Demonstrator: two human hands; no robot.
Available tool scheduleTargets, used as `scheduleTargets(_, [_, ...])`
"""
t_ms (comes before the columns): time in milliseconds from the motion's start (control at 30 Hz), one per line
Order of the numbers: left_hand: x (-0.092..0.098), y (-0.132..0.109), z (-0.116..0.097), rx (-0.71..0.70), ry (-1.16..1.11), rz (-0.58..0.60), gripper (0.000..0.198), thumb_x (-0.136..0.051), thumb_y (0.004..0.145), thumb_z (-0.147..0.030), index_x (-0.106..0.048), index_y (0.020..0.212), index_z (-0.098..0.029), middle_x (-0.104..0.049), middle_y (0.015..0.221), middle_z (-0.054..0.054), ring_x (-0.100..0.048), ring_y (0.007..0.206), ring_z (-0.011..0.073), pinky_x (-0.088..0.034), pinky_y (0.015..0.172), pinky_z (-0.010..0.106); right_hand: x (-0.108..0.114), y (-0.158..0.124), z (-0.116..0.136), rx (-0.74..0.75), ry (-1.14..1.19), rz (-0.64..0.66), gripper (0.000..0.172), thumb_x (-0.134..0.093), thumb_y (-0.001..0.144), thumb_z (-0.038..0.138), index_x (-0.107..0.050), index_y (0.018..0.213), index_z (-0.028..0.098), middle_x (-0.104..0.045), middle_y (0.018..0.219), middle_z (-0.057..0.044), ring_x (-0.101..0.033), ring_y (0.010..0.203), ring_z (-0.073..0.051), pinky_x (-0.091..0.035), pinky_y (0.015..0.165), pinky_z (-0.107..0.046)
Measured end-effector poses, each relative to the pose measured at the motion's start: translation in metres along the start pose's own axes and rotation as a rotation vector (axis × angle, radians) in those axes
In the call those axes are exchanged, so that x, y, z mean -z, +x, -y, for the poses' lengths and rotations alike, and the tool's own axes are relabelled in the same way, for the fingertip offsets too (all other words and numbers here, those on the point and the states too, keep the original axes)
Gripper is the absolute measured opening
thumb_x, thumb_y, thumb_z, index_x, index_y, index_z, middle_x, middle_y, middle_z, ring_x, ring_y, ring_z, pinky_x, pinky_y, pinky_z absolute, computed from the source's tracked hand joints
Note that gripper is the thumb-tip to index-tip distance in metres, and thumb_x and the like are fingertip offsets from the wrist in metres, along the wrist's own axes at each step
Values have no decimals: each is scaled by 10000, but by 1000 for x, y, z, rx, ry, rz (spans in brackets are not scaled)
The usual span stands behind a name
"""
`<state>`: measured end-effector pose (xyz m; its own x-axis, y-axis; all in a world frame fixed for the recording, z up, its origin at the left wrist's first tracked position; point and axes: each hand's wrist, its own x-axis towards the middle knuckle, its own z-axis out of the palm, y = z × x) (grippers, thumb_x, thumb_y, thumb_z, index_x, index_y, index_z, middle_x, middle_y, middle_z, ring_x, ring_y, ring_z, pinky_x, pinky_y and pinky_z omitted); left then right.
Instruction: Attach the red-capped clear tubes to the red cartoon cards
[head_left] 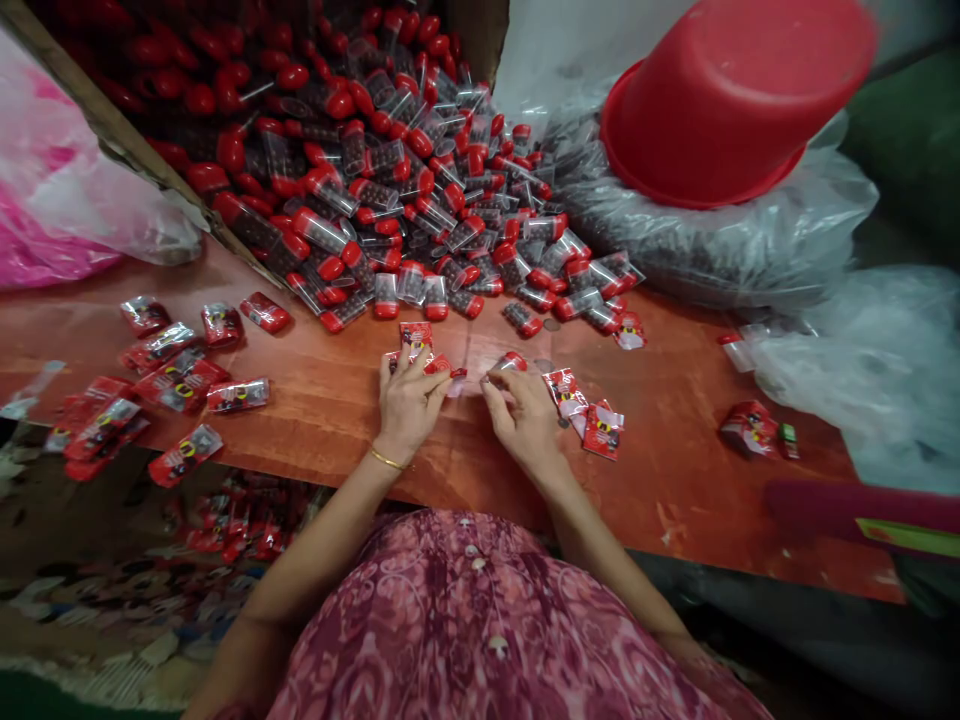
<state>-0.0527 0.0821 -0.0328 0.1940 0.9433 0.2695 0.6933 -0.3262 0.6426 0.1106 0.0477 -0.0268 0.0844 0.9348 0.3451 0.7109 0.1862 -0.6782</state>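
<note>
My left hand (409, 402), with a gold bangle at the wrist, is closed, thumb and finger pinching a small red printed plastic sleeve (457, 373). Under and beyond its fingers lie more red printed sleeves (416, 335). My right hand (526, 418) is closed too, its fingers curled around a small clear container with red ends (512, 361), which they partly hide. The fingertips of the two hands are a short gap apart, just above the table. Right of my right hand lie loose printed sleeves (602, 430). Another container (522, 319) lies just beyond it.
A big heap of red-ended clear containers (390, 190) spills from a cardboard box (112, 130) onto the reddish table (322, 420). Several sleeved containers (180, 380) lie left. A red bucket (735, 100) stands upside down on a filled plastic bag (675, 240) at right.
</note>
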Motion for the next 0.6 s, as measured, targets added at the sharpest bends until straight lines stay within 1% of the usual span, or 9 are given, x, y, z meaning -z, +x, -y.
scheduleTargets(67, [8,-1,-8,-17,-44,-29,188,-551,817,-323,-718,894,-286,-588,1271,68,-397,1299,289,-131,1085,570,-8,3,9,-85,183,74,254,-511,841,386,-640,917,181,-669,841,-69,-583,741,-184,-465,705,-320])
scheduleTargets(133, [14,-2,-16,-16,-108,-53,178,-572,803,-312,-714,907,-286,-577,1286,63,-374,1316,285,-112,1094,562,-16,6,16,-153,376,119,268,-494,841,405,-641,835,180,-641,743,-33,-547,642,-152,-443,609,-274])
scheduleTargets(233, [20,-6,-26,141,-341,-133,250,-646,747,-335,-691,981,-259,-598,1256,77,-420,1281,277,-224,1086,492,-23,8,23,-216,523,51,321,-467,843,397,-578,625,188,-530,563,14,-461,537,-122,-382,530,-246])
scheduleTargets(267, [20,-8,-28,241,-471,-140,291,-668,726,-359,-685,990,-239,-629,1203,86,-486,1218,270,-304,1050,452,-25,8,25,-225,529,14,336,-467,839,400,-550,588,192,-492,532,22,-434,518,-117,-362,514,-243])
scheduleTargets(333, [19,-13,-32,480,-764,-73,337,-697,681,-420,-691,919,-182,-701,995,93,-623,972,233,-458,888,365,-26,5,28,-215,515,-35,347,-468,835,417,-525,570,199,-465,517,26,-410,507,-114,-342,501,-244])
scheduleTargets(367, [18,-16,-34,597,-895,-19,354,-711,652,-451,-692,845,-154,-711,861,82,-645,820,202,-496,781,324,-27,4,29,-200,501,-41,350,-461,838,423,-524,574,202,-471,521,23,-412,509,-116,-343,504,-247])
scheduleTargets(433, [15,-22,-38,771,-1091,39,395,-745,584,-483,-672,732,-124,-676,675,46,-608,615,142,-495,621,262,-29,1,31,-159,455,-31,343,-447,848,422,-539,599,206,-505,546,13,-434,524,-121,-354,522,-254])
scheduleTargets(500, [13,-26,-42,851,-1207,-4,411,-771,545,-473,-659,740,-128,-664,656,22,-589,572,113,-476,569,227,-31,-1,33,-117,389,-20,353,-435,860,409,-520,580,211,-501,542,9,-438,525,-121,-355,536,-257])
scheduleTargets(600, [12,-28,-45,894,-1297,-64,404,-776,546,-451,-654,788,-151,-688,737,19,-616,620,109,-479,589,216,-35,-3,33,-82,318,-25,400,-426,870,397,-432,513,218,-436,500,20,-407,500,-113,-349,540,-256])
